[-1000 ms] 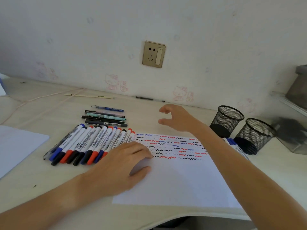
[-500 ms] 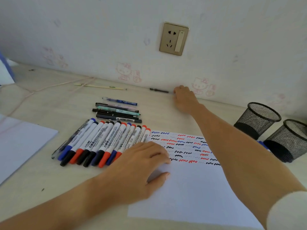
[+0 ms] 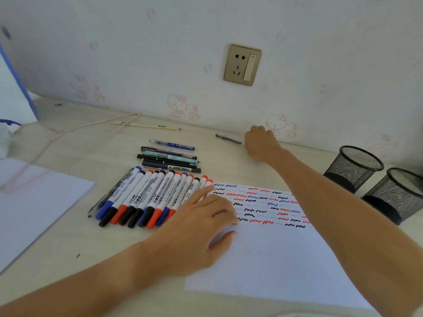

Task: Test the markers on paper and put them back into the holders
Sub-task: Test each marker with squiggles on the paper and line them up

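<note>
A row of several whiteboard markers (image 3: 148, 197) with blue, black and red caps lies left of the white test paper (image 3: 274, 259), which carries rows of coloured squiggles. Several thinner pens (image 3: 169, 157) lie stacked just behind the markers. My left hand (image 3: 196, 229) rests flat on the paper's left edge, fingers straight. My right hand (image 3: 261, 143) reaches to the foot of the wall, fingers curled, and pinches the right end of a thin black pen (image 3: 227, 139), which looks blurred. Two black mesh holders (image 3: 353, 167) (image 3: 398, 193) stand at the right.
A second sheet of paper (image 3: 39, 202) lies at the left. A pale cord (image 3: 57, 133) and a thin ruler-like stick (image 3: 146, 125) lie along the back of the desk. A wall socket (image 3: 242, 65) sits above.
My right hand went from above the paper back to the wall and took hold of the thin black pen's end. The left hand stayed on the paper. The view shifted left.
</note>
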